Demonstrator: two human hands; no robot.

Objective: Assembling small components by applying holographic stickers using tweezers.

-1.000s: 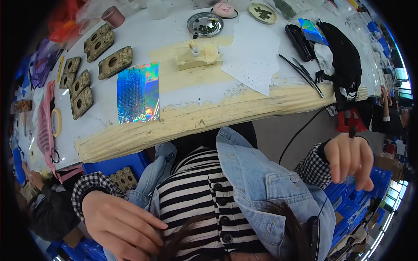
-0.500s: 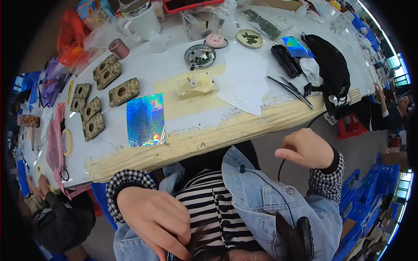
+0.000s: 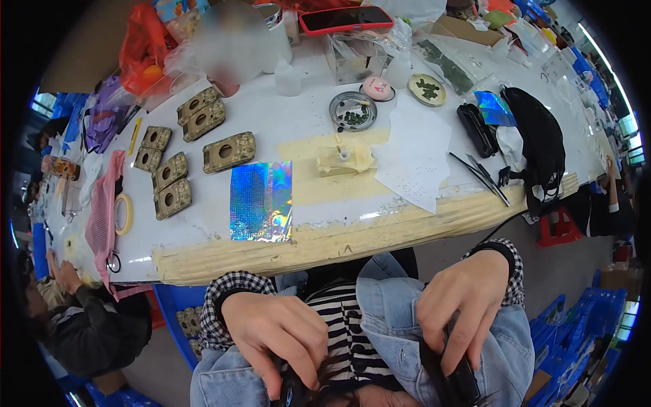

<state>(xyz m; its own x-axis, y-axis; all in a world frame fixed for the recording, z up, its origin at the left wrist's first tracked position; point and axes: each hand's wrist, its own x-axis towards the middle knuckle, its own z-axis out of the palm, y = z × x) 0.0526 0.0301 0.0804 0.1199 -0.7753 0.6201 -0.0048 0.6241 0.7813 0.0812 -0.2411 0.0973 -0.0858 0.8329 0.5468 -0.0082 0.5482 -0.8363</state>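
Both of my hands are drawn in to my chest, below the table edge. My left hand (image 3: 274, 332) has its fingers closed on a small black device (image 3: 293, 390) at the lower edge of the picture, which is partly cut off. On the other side, my right hand (image 3: 468, 305) closes its fingers on a dark device (image 3: 463, 385) against my denim jacket (image 3: 386, 305). On the table lie several camouflage-patterned blocks with round holes (image 3: 229, 151). Nearer the edge is a shiny holographic sheet (image 3: 261, 201).
A taped block (image 3: 342, 163), a round dish of small dark pieces (image 3: 352, 112) and a white paper sheet (image 3: 413, 152) occupy the middle. Tweezers (image 3: 480, 178) and a black bag (image 3: 536, 142) lie right. A red-cased phone (image 3: 346, 20) is at the back; another person (image 3: 95, 325) sits left.
My right hand has come down and inward from beside the table edge onto the dark device. My left hand remains low at the chest. The view has shifted, moving the table contents rightward.
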